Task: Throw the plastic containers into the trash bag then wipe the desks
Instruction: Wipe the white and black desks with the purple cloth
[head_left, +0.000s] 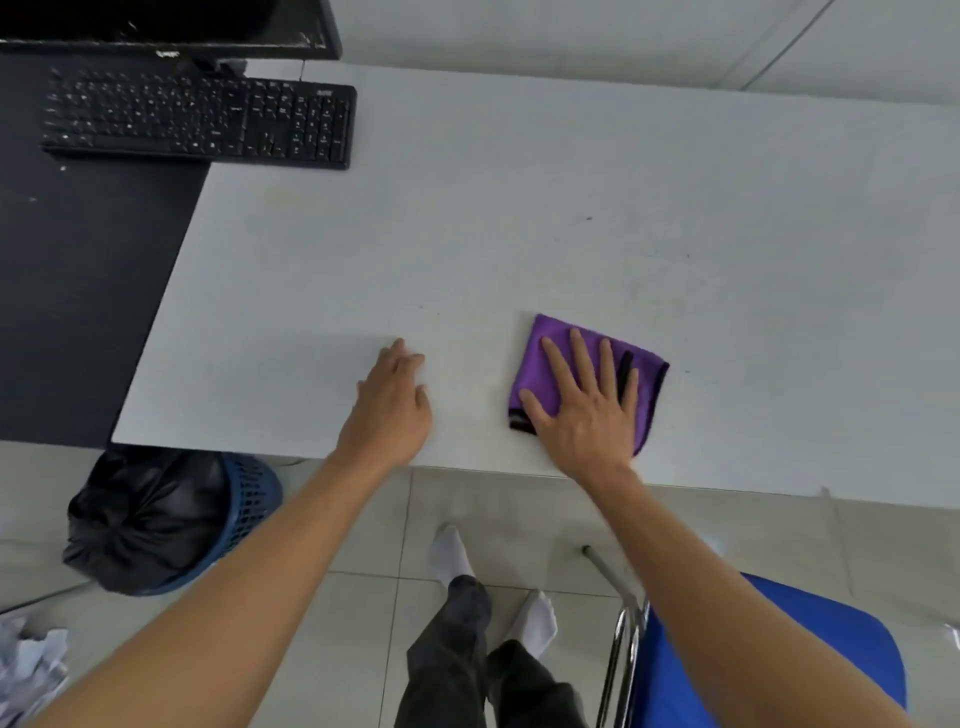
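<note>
While my right hand (592, 410) presses flat on the purple cloth (535, 369), fingers straight and spread wide, the cloth lies near the desk's (467, 234) front edge. My left hand (389, 405) rests on the desk to the cloth's left, apart from it, fingers relaxed and holding nothing. The black trash bag (145, 519) sits in a blue basket (254, 499) on the floor by the desk's left front corner. A keyboard (202, 122) lies far left.
</note>
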